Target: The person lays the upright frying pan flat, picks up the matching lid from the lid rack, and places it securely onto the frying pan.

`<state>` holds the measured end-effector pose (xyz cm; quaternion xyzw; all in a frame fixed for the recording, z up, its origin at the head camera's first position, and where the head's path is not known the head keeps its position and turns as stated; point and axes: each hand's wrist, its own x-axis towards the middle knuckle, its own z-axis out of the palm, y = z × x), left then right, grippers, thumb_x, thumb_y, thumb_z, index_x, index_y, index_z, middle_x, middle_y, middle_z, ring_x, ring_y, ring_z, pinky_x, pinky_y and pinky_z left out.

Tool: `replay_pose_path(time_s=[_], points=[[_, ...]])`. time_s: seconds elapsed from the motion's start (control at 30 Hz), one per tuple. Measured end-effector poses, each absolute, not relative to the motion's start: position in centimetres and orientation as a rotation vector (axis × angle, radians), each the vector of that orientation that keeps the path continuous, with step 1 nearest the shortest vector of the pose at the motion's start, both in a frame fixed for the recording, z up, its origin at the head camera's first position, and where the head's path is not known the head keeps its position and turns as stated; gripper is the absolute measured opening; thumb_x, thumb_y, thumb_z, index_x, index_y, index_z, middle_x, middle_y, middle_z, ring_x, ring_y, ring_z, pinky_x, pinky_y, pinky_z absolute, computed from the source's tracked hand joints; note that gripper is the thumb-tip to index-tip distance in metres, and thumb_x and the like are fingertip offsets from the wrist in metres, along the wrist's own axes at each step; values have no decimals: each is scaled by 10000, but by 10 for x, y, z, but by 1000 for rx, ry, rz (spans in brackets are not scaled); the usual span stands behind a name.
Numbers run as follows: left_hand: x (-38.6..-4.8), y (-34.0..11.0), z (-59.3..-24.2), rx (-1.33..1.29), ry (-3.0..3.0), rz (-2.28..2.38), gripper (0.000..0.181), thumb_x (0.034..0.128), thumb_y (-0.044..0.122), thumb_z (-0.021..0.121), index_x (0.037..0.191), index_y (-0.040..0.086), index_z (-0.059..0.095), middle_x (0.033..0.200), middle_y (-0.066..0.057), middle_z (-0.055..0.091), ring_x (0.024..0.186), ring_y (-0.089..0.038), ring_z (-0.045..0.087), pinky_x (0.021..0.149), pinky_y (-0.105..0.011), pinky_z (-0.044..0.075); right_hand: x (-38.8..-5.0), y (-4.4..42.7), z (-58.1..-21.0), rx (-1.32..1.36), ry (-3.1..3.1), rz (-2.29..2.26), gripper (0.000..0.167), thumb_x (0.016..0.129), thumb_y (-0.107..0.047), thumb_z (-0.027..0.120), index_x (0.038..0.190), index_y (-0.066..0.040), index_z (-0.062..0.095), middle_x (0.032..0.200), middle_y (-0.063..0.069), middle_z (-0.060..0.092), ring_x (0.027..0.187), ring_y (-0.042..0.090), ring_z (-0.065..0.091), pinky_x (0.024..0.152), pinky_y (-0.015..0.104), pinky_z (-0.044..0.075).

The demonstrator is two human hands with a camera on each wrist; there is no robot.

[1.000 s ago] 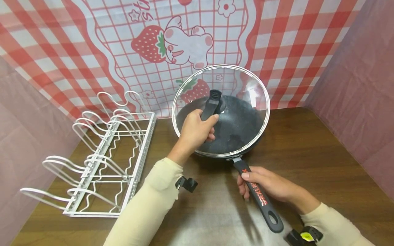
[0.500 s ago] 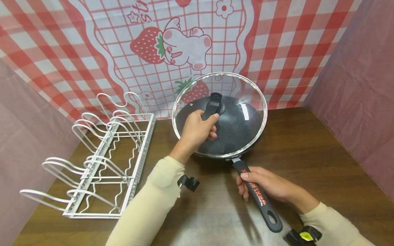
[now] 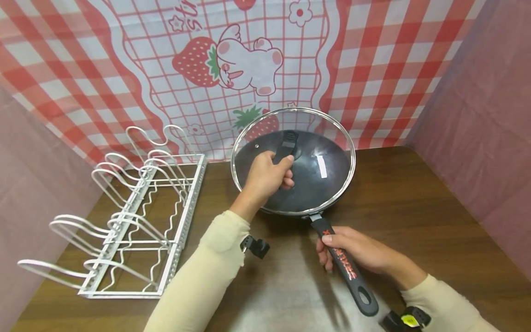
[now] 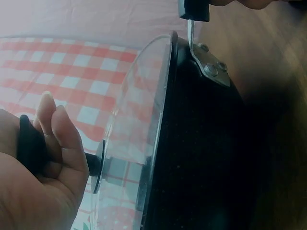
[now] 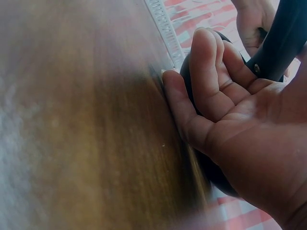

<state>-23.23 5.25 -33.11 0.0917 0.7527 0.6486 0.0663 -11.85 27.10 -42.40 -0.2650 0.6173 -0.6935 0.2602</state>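
Observation:
A dark frying pan (image 4: 201, 153) stands on the wooden table, its black handle (image 3: 360, 288) pointing toward me and to the right. Over it lies a clear glass lid (image 3: 332, 147) with a metal rim, which meets the pan's rim in the left wrist view. My left hand (image 3: 267, 173) grips the black knob (image 3: 289, 138) on top of the lid. Near the pan, my right hand (image 3: 356, 249) holds the pan handle, thumb on top. In the right wrist view, the fingers (image 5: 206, 72) of that hand curl beneath the handle.
A white wire rack (image 3: 192, 193) with looped dividers stands on the table (image 3: 423, 207) to the left. Behind the pan hangs a red-and-white checked cloth (image 3: 381, 60) with strawberry prints. Pink cloth walls (image 3: 477, 106) close off both sides.
The far edge of the lid has come down toward the pan under my left hand. The view has shifted slightly. Both hands keep their hold.

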Motion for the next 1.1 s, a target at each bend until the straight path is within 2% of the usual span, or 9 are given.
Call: replay_pose_path(time_s=[0.27,0.63,0.77,0.9,1.1], points=[[-235,56,-332,254,2147,2003,688,1025,197,558,1513,-128,197,708,-66,623,538,-131,653,651,-356,615,-119,271,-426,-728,1663,-1887,335,1048,-105,358,1061,196,506,925,191,646,781,212,682,711,388,599],[-238,58,-334,236,2064,2077,671,1017,155,564,1498,-142,204,678,-59,612,525,-104,637,654,-355,615,-118,270,-429,-725,1650,-1899,333,1047,-106,364,1060,196,502,926,178,647,783,210,679,714,384,599],[-240,56,-331,247,2032,2097,543,1025,141,549,1416,-158,320,673,-60,608,532,-105,636,650,-345,613,-118,270,-429,-733,1649,-1898,335,1047,-107,359,1057,195,502,922,174,652,774,211,680,709,378,598],[-242,56,-329,251,2020,2085,350,1029,136,541,1242,-127,453,692,-76,612,550,-108,640,646,-325,608,-118,270,-430,-733,1648,-1901,337,1048,-107,357,1058,197,501,921,173,655,772,210,681,706,374,598],[-244,57,-329,240,1973,2074,320,1043,111,497,1208,-163,486,726,-101,609,561,-114,639,628,-299,601,-118,270,-430,-734,1637,-1908,332,1048,-99,357,1062,201,497,924,173,652,778,215,679,711,382,600]])
